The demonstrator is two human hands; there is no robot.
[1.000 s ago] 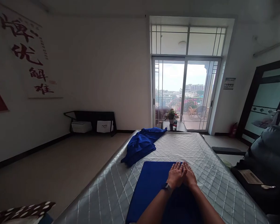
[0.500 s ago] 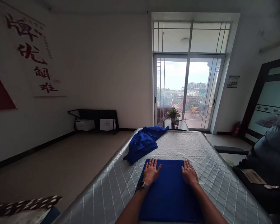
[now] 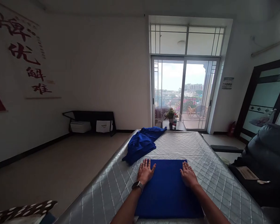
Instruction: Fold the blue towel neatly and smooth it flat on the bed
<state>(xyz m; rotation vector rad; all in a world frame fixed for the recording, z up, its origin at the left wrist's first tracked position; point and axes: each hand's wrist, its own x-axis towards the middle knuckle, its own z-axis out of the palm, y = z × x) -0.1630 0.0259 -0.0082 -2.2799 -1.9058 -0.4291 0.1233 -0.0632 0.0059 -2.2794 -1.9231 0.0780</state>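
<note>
A flat, neatly folded blue cloth [image 3: 168,189] lies on the silver quilted table cover [image 3: 214,174] right in front of me. My left hand [image 3: 145,171], with a watch on the wrist, rests flat at its upper left edge, fingers stretched forward and thumb out. Over the upper right corner lies my right hand [image 3: 188,175], also flat, its fingers pointing away from me. Neither hand grips anything. Beyond the left hand a second blue cloth [image 3: 141,144], probably a garment, sits crumpled near the left edge of the cover.
At the far end stands a small table with a potted plant [image 3: 170,115] and a bottle [image 3: 174,120]. A dark armchair [image 3: 263,155] holding a card and a small white item is on the right. A black bench [image 3: 93,119] with white boxes stands by the wall.
My left hand has slid slightly left to the folded cloth's edge. The right hand stays near its corner. The whole view has shifted a little.
</note>
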